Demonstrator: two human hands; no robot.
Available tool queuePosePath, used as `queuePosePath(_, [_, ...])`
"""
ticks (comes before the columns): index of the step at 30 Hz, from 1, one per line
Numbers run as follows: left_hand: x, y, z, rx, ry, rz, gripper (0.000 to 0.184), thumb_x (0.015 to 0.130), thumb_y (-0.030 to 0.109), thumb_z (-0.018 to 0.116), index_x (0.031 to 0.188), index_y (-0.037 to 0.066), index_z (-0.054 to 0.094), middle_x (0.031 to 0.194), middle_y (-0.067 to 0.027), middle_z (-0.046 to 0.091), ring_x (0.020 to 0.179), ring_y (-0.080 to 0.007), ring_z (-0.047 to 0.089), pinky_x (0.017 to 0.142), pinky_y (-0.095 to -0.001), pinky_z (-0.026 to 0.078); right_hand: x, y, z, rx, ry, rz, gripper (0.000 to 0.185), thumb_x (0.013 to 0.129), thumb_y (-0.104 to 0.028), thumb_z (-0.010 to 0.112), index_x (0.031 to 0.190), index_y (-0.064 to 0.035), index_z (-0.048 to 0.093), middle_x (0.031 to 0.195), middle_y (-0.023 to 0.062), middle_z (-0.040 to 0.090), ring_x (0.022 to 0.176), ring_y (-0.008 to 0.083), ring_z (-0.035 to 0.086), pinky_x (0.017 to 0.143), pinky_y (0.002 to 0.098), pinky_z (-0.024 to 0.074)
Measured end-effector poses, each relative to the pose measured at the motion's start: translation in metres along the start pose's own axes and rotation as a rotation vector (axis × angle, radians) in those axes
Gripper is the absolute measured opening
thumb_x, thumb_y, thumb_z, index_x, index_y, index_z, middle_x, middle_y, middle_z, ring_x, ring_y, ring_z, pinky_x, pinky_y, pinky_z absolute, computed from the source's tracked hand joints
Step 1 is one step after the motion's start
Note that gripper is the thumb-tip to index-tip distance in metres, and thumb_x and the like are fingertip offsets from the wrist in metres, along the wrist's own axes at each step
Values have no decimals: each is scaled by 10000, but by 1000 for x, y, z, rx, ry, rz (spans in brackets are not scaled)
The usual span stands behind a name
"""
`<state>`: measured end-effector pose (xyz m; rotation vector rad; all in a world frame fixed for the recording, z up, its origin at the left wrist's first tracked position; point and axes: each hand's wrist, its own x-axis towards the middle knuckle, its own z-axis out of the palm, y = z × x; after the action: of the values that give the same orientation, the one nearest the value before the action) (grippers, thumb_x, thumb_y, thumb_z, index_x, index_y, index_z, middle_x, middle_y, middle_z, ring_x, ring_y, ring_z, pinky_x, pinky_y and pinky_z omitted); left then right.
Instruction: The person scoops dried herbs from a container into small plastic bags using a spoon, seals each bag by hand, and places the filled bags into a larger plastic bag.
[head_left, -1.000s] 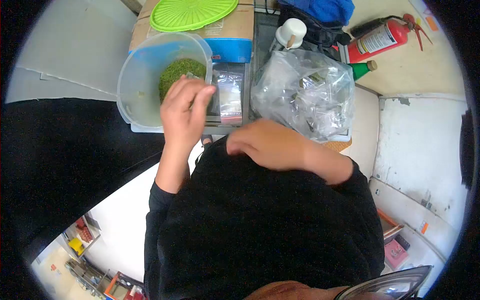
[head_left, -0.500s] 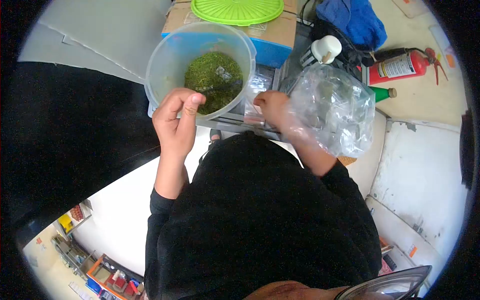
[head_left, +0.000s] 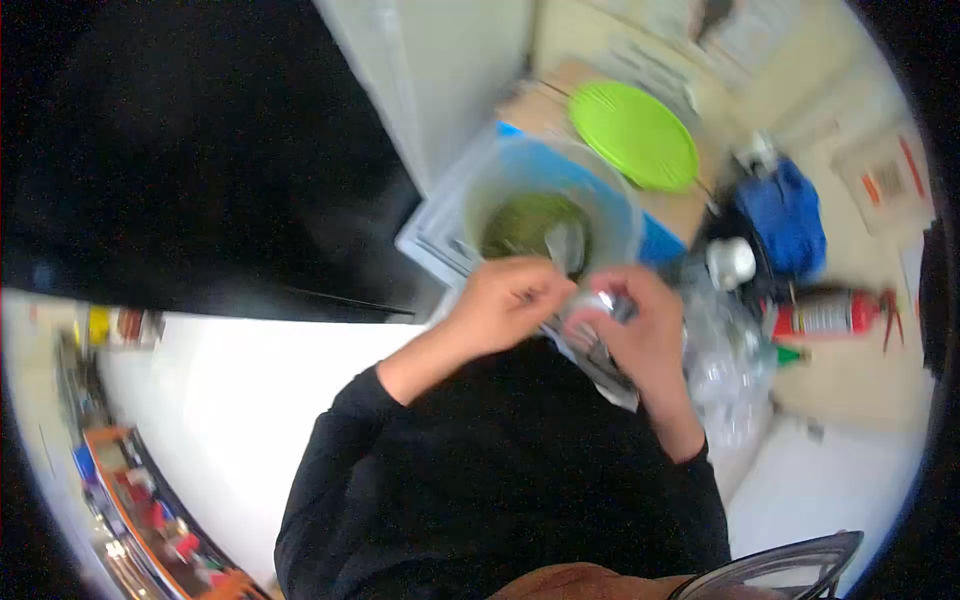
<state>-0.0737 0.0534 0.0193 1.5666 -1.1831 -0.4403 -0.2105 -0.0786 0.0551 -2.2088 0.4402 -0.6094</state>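
Observation:
Below the rim of a translucent plastic tub point(head_left: 625, 215) my left hand point(head_left: 510, 305) is closed, its fingertips pinched; what they hold, if anything, is blurred. Close beside it, my right hand point(head_left: 645, 325) is closed around a small, clear, shiny piece of plastic point(head_left: 603, 300). The two hands nearly meet. Inside the tub lie chopped green herbs point(head_left: 520, 225), with a pale, see-through piece point(head_left: 566, 245) on top of them. Motion smears the fingers and the small things between them.
A lime-green ribbed lid point(head_left: 635, 135) rests on a cardboard box point(head_left: 680, 215) behind the tub. To the right are a large clear plastic bag point(head_left: 735, 385), a white-topped container point(head_left: 731, 263), a blue cloth point(head_left: 785, 220), a green bottle point(head_left: 790, 354) and a red fire extinguisher point(head_left: 830, 315).
The view has turned, so the tub sits farther right. My right hand has come away from the clear bag's side with a small piece of plastic, and both hands are now together before the tub.

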Motion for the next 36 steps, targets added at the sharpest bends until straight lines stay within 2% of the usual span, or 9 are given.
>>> queuePosePath(13, [-25, -14, -52, -174, 136, 62, 160, 894, 143, 567, 803, 12, 563, 712, -104, 591, 622, -209, 632, 557, -339, 474, 31, -15, 74, 214, -83, -118, 103, 835, 3, 614, 915, 41, 669, 808, 54, 674, 730, 91, 591, 685, 244, 475])
queuePosePath(20, [-32, -25, -66, -44, 210, 16, 115, 812, 99, 642, 746, 34, 574, 627, -56, 555, 575, -137, 542, 520, -283, 410, 56, -14, 93, -231, 89, -376, 111, 774, -19, 655, 883, -25, 633, 800, 123, 644, 663, 247, 631, 582, 339, 489])
queuePosePath(23, [-32, -27, -75, -185, 141, -135, 94, 787, 93, 658, 741, 42, 593, 635, -26, 572, 601, -85, 537, 535, -262, 424, 66, -20, 86, -220, 28, -458, 164, 738, -12, 649, 896, -45, 618, 760, 112, 616, 635, 253, 612, 580, 340, 486])
queuePosePath(27, [-18, -26, -113, -86, -43, -253, 74, 805, 97, 645, 765, 38, 627, 650, 22, 583, 615, -44, 528, 547, -222, 431, 79, -38, 65, -369, -419, -723, 147, 680, -71, 646, 806, -92, 572, 757, 74, 533, 657, 243, 593, 571, 352, 494])
queuePosePath(29, [-7, -18, -124, 15, -68, -535, 111, 807, 112, 665, 747, 26, 626, 624, 24, 575, 594, -51, 522, 533, -227, 425, 83, -43, 64, -250, -560, -657, 135, 698, -122, 659, 769, -113, 545, 788, 47, 517, 677, 233, 594, 563, 361, 498])
queuePosePath(31, [5, -20, -127, 219, -152, -462, 163, 842, 181, 659, 894, 27, 643, 775, -21, 620, 727, -85, 565, 629, -258, 455, 94, -40, 62, -234, -528, -766, 118, 718, -138, 657, 786, -135, 561, 797, 31, 522, 673, 232, 600, 564, 352, 498])
queuePosePath(33, [3, -37, -116, -125, 3, -213, 351, 858, 300, 632, 1112, 60, 596, 1034, -113, 623, 937, -187, 594, 801, -310, 464, 102, -30, 60, -165, -536, -750, 82, 757, -143, 635, 807, -133, 571, 798, 47, 536, 678, 241, 603, 580, 369, 497])
queuePosePath(34, [9, -41, -116, -326, -169, -75, 507, 926, 331, 545, 1312, 15, 451, 1271, -161, 504, 1179, -247, 483, 974, -332, 380, 105, -25, 60, -120, -542, -742, 64, 777, -146, 624, 817, -132, 576, 799, 55, 542, 680, 246, 605, 589, 378, 497])
queuePosePath(36, [7, -40, -108, -495, -275, -111, 561, 949, 342, 499, 1346, -39, 391, 1311, -191, 465, 1249, -262, 426, 1028, -336, 328, 118, -19, 60, -89, -636, -635, 64, 817, -173, 597, 854, -122, 584, 806, 92, 579, 701, 276, 613, 604, 403, 494])
